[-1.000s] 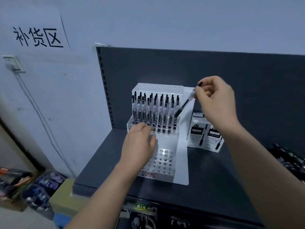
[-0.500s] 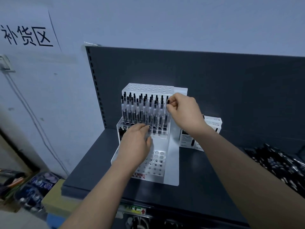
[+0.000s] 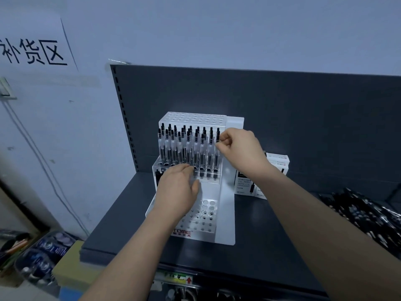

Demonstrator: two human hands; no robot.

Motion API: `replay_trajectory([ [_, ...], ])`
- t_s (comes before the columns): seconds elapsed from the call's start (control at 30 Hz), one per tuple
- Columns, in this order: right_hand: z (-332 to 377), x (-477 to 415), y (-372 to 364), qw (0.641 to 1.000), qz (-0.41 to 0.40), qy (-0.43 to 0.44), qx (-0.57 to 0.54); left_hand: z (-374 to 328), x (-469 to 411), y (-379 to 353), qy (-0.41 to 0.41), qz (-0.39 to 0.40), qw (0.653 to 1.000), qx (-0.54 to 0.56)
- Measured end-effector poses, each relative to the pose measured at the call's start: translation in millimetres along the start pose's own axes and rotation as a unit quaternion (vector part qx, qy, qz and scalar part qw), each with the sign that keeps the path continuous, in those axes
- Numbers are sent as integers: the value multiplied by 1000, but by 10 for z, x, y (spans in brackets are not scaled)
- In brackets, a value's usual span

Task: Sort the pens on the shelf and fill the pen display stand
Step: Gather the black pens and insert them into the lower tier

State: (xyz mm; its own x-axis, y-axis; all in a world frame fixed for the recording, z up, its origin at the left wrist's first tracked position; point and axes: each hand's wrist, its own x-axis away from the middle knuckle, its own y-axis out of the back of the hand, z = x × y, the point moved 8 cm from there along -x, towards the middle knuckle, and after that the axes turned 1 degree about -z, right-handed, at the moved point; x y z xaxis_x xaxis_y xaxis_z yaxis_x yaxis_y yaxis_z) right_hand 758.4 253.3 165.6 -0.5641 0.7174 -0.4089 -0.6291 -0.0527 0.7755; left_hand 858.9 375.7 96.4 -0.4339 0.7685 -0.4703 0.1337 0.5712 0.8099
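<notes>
A white stepped pen display stand (image 3: pixel 225 213) sits on the dark shelf (image 3: pixel 271 246). Its middle tier holds several clear pens with black caps (image 3: pixel 186 146) standing upright. My right hand (image 3: pixel 240 146) pinches the top of the rightmost pen (image 3: pixel 217 144), which stands upright in the tier's right end. My left hand (image 3: pixel 178 192) rests flat on the stand's front tier with straight fingers and holds nothing. The top tier and the front tier's visible holes are empty.
White pen boxes (image 3: pixel 275 170) stand right of the stand. A heap of loose black pens (image 3: pixel 366 216) lies at the shelf's right end. The shelf's dark back panel rises behind. Bins with bottles (image 3: pixel 41 257) sit on the floor at lower left.
My right hand brought the pen from a tilted hold above the stand down into the right end of the middle tier, where it now stands upright. My left hand stayed on the stand.
</notes>
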Motion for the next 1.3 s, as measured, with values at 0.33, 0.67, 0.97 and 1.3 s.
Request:
replay_trajectory([
  [0.33,-596,614,132,991,-36,10,128,-504,10,42,-54,-39,998,14],
  [0.67,-1927,1233,774,979,2,-4,205,-1854,32,-829,-93,14,995,45],
  [0.97,-3696,1682,1138,969,52,-71,230,-2946,214,-2136,-43,153,987,13],
  [1.3,-4410,1834,841,956,192,-131,176,-3345,236,-3147,112,289,951,24],
])
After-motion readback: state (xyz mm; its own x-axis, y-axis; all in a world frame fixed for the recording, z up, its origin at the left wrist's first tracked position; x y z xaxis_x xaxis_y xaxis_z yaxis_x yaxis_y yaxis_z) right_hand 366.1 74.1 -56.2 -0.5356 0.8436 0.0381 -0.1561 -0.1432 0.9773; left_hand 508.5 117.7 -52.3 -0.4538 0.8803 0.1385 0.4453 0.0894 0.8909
